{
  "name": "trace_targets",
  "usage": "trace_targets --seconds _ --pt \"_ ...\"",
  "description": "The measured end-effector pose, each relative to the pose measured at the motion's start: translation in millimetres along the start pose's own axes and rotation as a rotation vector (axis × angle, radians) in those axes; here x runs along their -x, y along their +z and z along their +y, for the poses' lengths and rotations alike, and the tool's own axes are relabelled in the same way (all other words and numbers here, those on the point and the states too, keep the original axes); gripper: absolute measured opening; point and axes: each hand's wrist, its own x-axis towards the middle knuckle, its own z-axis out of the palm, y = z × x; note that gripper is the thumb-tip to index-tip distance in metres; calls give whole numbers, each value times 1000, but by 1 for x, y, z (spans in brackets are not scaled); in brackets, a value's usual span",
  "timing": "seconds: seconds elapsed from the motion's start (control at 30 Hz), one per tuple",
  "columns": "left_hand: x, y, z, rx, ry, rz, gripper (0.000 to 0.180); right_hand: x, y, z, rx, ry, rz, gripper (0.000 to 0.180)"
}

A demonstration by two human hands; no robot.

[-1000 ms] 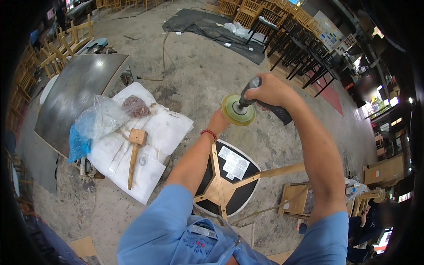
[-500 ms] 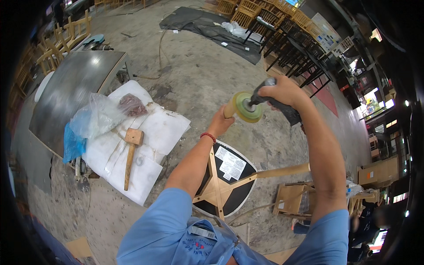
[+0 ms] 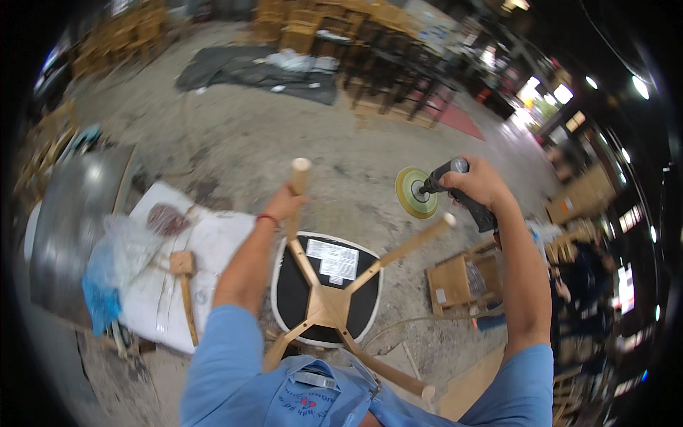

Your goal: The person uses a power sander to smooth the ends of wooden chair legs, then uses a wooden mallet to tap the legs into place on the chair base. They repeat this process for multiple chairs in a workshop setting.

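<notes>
Bags lie far left of the upside-down stool (image 3: 326,285): a blue plastic bag (image 3: 107,274) and a white sack (image 3: 206,267) with a wooden mallet (image 3: 185,274) on it. The stool sits in the middle, legs up. The left hand (image 3: 284,205) is closed around one stool leg (image 3: 295,196). Right of the stool, the right hand (image 3: 478,183) holds a sander (image 3: 434,188) tight, its round pad near another leg but not touching. The sanding looks not yet finished.
</notes>
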Motion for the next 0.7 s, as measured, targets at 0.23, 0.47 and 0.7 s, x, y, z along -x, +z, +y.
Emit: trace_targets --seconds 0.23,0.47,0.7 --pt "120 -101 8 -635 283 -251 34 287 -41 110 -193 126 604 38" --pt "369 -133 -42 -243 6 -709 77 511 44 149 -458 282 985 42" --pt "409 -51 18 236 10 -469 47 592 107 113 -440 260 952 50"
